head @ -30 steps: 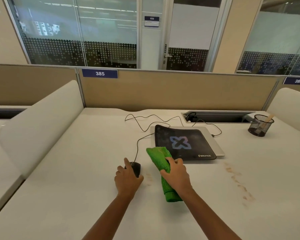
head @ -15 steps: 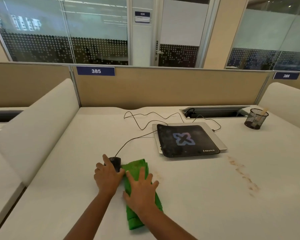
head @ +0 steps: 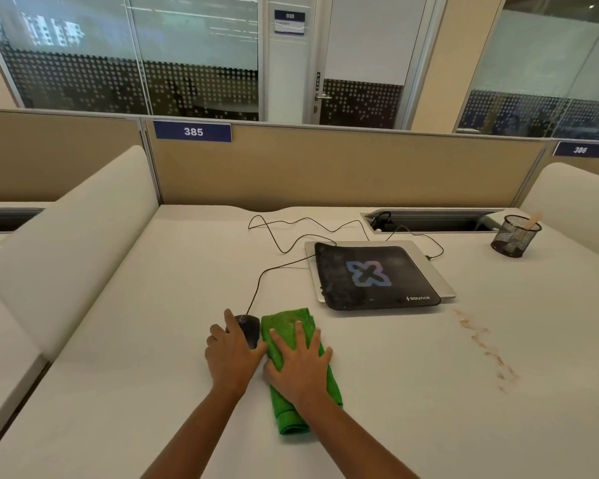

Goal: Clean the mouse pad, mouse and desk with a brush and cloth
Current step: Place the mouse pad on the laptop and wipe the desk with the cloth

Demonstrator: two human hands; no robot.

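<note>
Now right hand (head: 300,366) flat on cloth (head: 287,320), long axis 12-to-6; left hand (head: 232,356) grips mouse (head: 251,329) at its 9; stains (head: 479,342) at 3, right nearer.

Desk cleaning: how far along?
Nothing looks finished. In hand: right hand presses the green cloth flat on the desk, left hand holds the mouse beside it. Left: brown stains on the desk's right side, and the mouse pad, which looks smudged.

mouse (head: 249,329) left of cloth (head: 293,368) | mouse pad (head: 374,276) on laptop (head: 440,283) – behind, right
</note>
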